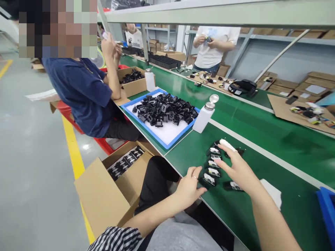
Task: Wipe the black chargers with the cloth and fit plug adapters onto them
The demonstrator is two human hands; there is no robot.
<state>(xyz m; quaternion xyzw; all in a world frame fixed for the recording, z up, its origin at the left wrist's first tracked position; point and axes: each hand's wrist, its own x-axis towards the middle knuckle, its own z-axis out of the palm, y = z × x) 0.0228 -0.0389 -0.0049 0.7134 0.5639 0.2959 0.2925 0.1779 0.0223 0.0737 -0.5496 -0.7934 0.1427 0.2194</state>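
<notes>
A short row of small black parts with white labels (213, 167) lies on the green table (261, 139) near its front edge. My left hand (190, 188) rests at the edge, fingers curled loosely against the nearest part in the row. My right hand (237, 165) hovers over the row with fingers spread; its forefinger wears a white cot. One more black part (232, 185) lies just under my right palm. A white cloth (272, 192) sits beside my right forearm.
A blue tray (159, 137) heaped with black parts and a white dispenser bottle (204, 116) stand further left. An open carton (115, 184) of parts sits on the floor. A seated person in dark blue works beside the tray. Another person stands across the table. A blue bin edge (327, 209) is at right.
</notes>
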